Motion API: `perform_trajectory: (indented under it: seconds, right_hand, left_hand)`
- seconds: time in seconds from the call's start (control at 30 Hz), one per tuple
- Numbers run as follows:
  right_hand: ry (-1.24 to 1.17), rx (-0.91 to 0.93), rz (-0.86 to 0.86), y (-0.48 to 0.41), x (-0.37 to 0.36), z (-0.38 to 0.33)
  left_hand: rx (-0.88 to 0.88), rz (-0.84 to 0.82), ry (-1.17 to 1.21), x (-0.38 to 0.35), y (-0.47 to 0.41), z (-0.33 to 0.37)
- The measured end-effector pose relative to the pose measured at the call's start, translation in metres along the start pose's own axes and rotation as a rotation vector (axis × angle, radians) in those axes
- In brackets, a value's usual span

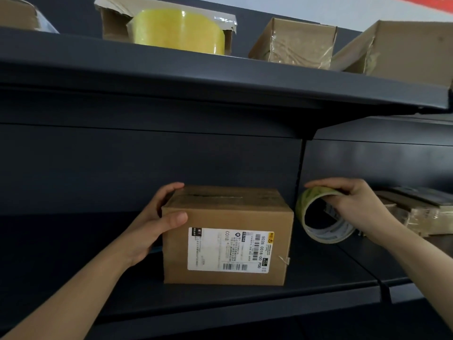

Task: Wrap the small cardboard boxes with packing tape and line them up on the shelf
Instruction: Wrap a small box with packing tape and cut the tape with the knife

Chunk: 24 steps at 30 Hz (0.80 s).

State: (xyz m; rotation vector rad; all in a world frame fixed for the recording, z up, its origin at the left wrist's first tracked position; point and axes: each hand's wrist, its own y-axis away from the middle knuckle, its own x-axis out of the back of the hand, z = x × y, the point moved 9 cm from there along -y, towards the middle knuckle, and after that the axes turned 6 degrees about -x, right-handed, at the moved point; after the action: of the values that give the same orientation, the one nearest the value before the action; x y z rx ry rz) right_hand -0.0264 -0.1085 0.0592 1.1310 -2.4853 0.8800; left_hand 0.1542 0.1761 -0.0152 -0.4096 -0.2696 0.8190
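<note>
Here's the dark shelving, and the lower shelf (220, 300) carries the one to watch: a small cardboard box (220, 212) sitting upright, squarely in the middle. Everything else is placed from that box.

Above the box runs the upper shelf (171, 77), and it's busy up there. Up and far right of the box sits a big carton (402, 50) with glossy tape on its side. Up and to the right, a smaller taped carton (296, 42), wrinkled film all over its face. Up and slightly left, a torn-open carton (112, 23) with a fat yellow tape roll (179, 33) standing in front of it. Far up-left, just the corner of another carton (17, 13).

Level with the box and well to its right, a flat stack of taped cardboard (421, 212) lies on the shelf.

Now the action. Just right of the box, a slim packing tape roll (300, 211) stands on edge, its hole facing us. The right hand (355, 207) grips it at the top, fingers curled over the rim. I can't tell whether the roll touches the shelf.

The left hand (152, 222) clamps the box's upper left corner, thumb on the front face, fingers over the top edge.

Smallest of all: a white shipping label (228, 249) with barcodes on the box's front face, and a seam running along its top.
</note>
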Motion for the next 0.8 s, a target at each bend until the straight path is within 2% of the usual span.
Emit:
perform_trajectory:
  seconds: [0.2,0.33,0.47,0.53,0.63,0.73,0.8]
  right_hand:
    - [0.003,-0.008,-0.005,0.0,-0.007,0.016]
    - [0.138,0.052,-0.006,0.004,-0.012,0.014]
    - [0.3,0.109,-0.024,0.006,-0.02,0.006]
    - [0.361,0.12,-0.039,0.006,-0.025,0.003]
    - [0.419,0.133,-0.055,0.006,-0.03,-0.004]
    - [0.461,0.13,-0.08,0.003,-0.033,-0.008]
    - [0.47,0.123,-0.089,0.002,-0.034,-0.009]
  left_hand:
    - [0.005,-0.016,-0.02,-0.001,-0.001,-0.001]
    - [-0.007,-0.029,-0.07,0.0,-0.001,0.001]
    - [0.015,-0.09,-0.225,-0.003,0.003,0.008]
    - [0.018,-0.09,-0.402,0.003,0.003,0.013]
    - [-0.131,-0.102,-0.798,0.0,0.003,0.039]
    - [-0.259,-0.277,-1.122,-0.036,0.003,0.062]
    - [-0.261,-0.378,-1.291,-0.062,0.001,0.063]
